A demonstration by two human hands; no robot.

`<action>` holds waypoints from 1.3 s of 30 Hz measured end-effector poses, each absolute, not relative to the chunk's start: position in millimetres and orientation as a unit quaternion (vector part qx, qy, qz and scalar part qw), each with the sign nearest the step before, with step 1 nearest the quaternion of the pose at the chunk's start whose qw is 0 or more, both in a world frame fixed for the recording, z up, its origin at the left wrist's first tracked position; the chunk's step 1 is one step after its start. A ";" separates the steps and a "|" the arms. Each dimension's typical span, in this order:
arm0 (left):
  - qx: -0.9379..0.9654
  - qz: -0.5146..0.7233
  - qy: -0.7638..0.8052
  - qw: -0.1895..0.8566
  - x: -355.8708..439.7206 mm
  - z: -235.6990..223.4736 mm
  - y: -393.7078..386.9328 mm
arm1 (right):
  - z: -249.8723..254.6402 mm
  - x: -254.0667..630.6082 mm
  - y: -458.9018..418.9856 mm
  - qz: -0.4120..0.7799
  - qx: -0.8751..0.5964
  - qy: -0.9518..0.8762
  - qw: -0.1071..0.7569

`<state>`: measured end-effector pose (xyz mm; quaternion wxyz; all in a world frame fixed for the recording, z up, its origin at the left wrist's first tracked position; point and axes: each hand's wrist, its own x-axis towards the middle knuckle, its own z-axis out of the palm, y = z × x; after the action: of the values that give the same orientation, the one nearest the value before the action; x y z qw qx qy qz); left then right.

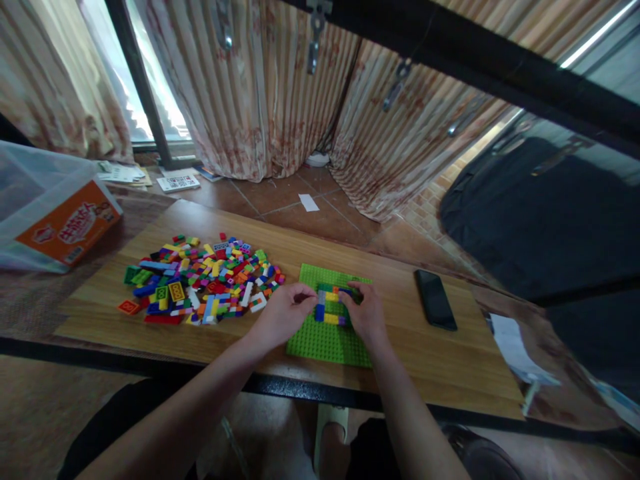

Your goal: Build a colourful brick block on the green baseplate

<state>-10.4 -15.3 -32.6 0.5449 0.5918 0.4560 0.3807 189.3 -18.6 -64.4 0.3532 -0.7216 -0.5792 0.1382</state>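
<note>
A green studded baseplate (330, 343) lies on the wooden board in front of me. On it stands a low open outline of toy bricks (330, 319) in blue, yellow, orange, green and grey. My left hand (287, 312) is at the outline's left side, thumb and forefinger pinched together; anything between them is too small to make out. My right hand (367, 312) reaches over the right side, with thumb and forefinger at a dark blue brick (346, 291) near the far right corner. Its fingers partly cover the outline's right side.
Left of the baseplate spreads a pile of loose bricks (205, 277) in many colours. A black phone (435, 300) lies to the right on the wooden board (400, 360). A clear plastic box (45, 213) with an orange label stands far left. White paper (517, 343) lies beyond the right end.
</note>
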 end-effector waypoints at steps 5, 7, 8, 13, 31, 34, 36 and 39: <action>0.640 0.374 0.443 0.504 -6.6 -36.6 -20.1 | -65.4 187.5 -21.1 0.129 -0.715 -0.586 0.358; 0.658 0.362 0.447 0.485 -4.8 -35.1 -22.2 | -65.6 188.4 -22.0 0.128 -0.710 -0.591 0.361; 0.666 0.355 0.450 0.477 -4.1 -33.9 -23.1 | -65.4 189.2 -22.2 0.130 -0.706 -0.594 0.362; 0.699 0.320 0.469 0.434 -3.2 -31.1 -24.9 | -62.0 194.9 -21.2 0.166 -0.685 -0.596 0.384; 0.795 0.219 0.490 0.282 -1.6 -35.4 -28.9 | -62.0 204.9 -19.5 0.225 -0.670 -0.597 0.380; 0.799 0.203 0.492 0.281 -1.2 -33.9 -29.2 | -62.5 206.2 -18.7 0.232 -0.669 -0.596 0.378; 0.800 0.195 0.494 0.280 -0.8 -32.5 -29.3 | -62.5 206.3 -18.7 0.230 -0.669 -0.597 0.378; 0.801 0.190 0.494 0.281 -0.9 -31.3 -29.7 | -62.6 206.0 -19.0 0.226 -0.669 -0.598 0.379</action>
<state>-0.9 -29.7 -31.3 0.2812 0.8007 0.4939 0.1896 206.0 -19.0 -62.6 0.3791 -0.6687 -0.5984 0.2258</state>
